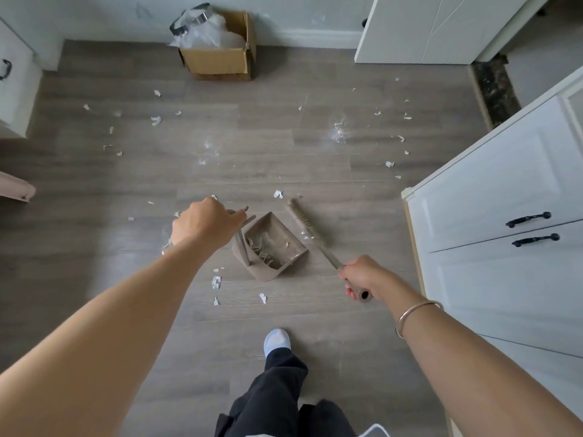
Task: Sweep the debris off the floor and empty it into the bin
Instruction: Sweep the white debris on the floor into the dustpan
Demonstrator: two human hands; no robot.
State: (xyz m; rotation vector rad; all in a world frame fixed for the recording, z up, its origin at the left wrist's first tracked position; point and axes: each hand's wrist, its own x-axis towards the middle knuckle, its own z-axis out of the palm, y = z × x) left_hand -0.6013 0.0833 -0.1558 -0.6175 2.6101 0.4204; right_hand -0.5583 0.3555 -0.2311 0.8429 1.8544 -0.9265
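We are standing on a grey wood-look floor (126, 190) that is littered with white debris (155, 120), with white cabinets (492, 197) beyond our right hand and a cardboard box serving as the bin (217, 58) against the far wall, well ahead of both hands. Our left hand (202, 223) is wrapping closed around the top of the dustpan handle (241, 244), while the dustpan (273, 244) is sitting on the floor between the two hands, already holding some scraps. Our right hand (358, 277) is gripping the end of the broom (310, 233) in a fist — its long axis is running diagonally away from that hand, up and to the left, so the bristles are lying just beside the pan's open edge. A few scraps are lying between bristles and pan, nearer the right hand; we judge the next stroke should be pulling them leftward into the pan. Many more scraps are lying farther out, ahead of both hands, so the job is looking far from done.
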